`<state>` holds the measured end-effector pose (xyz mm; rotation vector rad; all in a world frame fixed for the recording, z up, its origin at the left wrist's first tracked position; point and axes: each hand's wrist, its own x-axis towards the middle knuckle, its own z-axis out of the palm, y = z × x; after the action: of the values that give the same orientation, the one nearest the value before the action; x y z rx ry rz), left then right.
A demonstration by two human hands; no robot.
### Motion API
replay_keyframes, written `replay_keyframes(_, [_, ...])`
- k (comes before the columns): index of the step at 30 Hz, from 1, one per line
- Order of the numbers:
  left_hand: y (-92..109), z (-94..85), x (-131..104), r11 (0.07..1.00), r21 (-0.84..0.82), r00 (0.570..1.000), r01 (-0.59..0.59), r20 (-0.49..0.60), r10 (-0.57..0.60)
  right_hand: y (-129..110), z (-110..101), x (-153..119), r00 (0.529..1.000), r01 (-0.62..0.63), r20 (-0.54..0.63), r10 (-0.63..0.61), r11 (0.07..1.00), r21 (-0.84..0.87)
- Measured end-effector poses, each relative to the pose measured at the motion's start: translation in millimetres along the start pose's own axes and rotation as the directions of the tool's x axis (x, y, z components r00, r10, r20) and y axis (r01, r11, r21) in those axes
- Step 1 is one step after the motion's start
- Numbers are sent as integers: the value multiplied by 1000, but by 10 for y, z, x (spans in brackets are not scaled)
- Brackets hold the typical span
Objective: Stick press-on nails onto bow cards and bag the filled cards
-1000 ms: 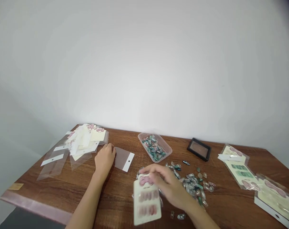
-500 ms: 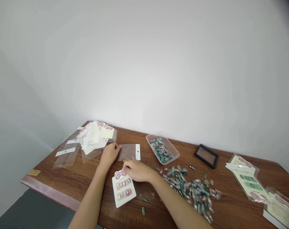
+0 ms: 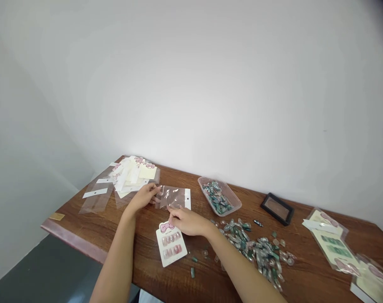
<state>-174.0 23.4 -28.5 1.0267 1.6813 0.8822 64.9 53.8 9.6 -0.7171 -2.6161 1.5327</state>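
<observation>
Left hand (image 3: 146, 195) pinches a bag (image 3: 175, 196); right hand (image 3: 187, 220), palm down, seemingly holds a card (image 3: 171, 245); near the desk's back edge (image 3: 178, 176), a tub (image 3: 234, 202) contains nails (image 3: 217, 196).

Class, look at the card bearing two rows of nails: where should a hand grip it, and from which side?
Probably the bow-shaped top of the card, pinched between thumb and fingers, coming from the right, where the right hand overlaps it. The card faces up with its bow end away from the person, and the nails sit lower down, so that end leaves them clear.
</observation>
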Motion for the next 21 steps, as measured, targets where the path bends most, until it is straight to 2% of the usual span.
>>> replay_keyframes(5, [297, -41, -224, 978, -169, 979, -123, 143, 148, -101, -179, -263, 985, 69, -162, -60, 997, 46])
replay_keyframes(8, [619, -21, -348, 953, -225, 939, -201, 232, 253, -191, -376, -490, 935, 110, -341, -95, 994, 25])
replay_keyframes(11, [1000, 57, -425, 931, -273, 872, -241, 360, 331, -272, -558, -661, 874, 147, -464, -145, 989, -30])
replay_keyframes(14, [1330, 203, -456, 901, -340, 782, -268, 469, 410, -321, -685, -762, 874, 247, -427, -233, 969, -22])
replay_keyframes(16, [1476, 330, -458, 871, -408, 732, -273, 500, 464, -325, -748, -821, 885, 287, -386, -260, 958, 14])
replay_keyframes(19, [1583, 536, -427, 819, -516, 695, -251, 493, 524, -297, -833, -934, 881, 280, -402, -251, 960, 16])
replay_keyframes(21, [1616, 667, -374, 791, -573, 693, -216, 481, 538, -269, -891, -1025, 876, 282, -418, -242, 959, 36])
